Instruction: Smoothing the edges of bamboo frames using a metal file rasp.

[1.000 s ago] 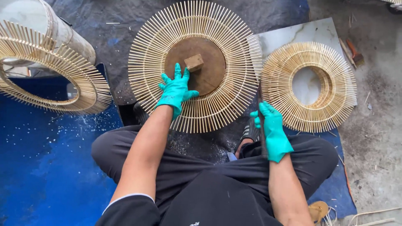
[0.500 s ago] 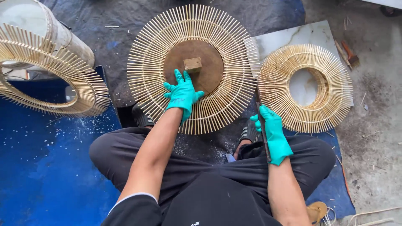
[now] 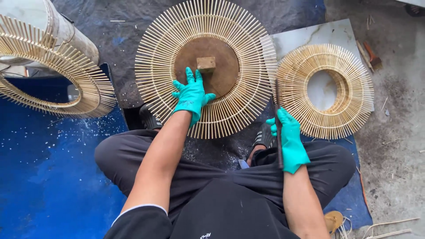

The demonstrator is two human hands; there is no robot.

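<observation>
A round frame of radiating bamboo sticks point(image 3: 150, 57) lies flat in front of me around a brown wooden disc point(image 3: 221, 48) with a small wooden block point(image 3: 206, 64) at its centre. My left hand point(image 3: 191, 94), in a teal glove, rests flat on the sticks and the disc's near edge, fingers spread. My right hand point(image 3: 290, 139), also gloved, grips a thin dark tool point(image 3: 278, 106) that points up toward the frame's right rim. I sit cross-legged in black trousers.
A second bamboo ring point(image 3: 325, 90) lies to the right on a pale slab point(image 3: 310, 35). Another bamboo ring point(image 3: 57, 79) leans against a grey cylinder point(image 3: 53, 22) at the left. A blue tarp point(image 3: 40, 177) covers the floor to the left; loose sticks lie at the lower right.
My left hand has slid down from the block toward the disc's near edge. My right hand has lifted the dark tool up toward the frame's right rim.
</observation>
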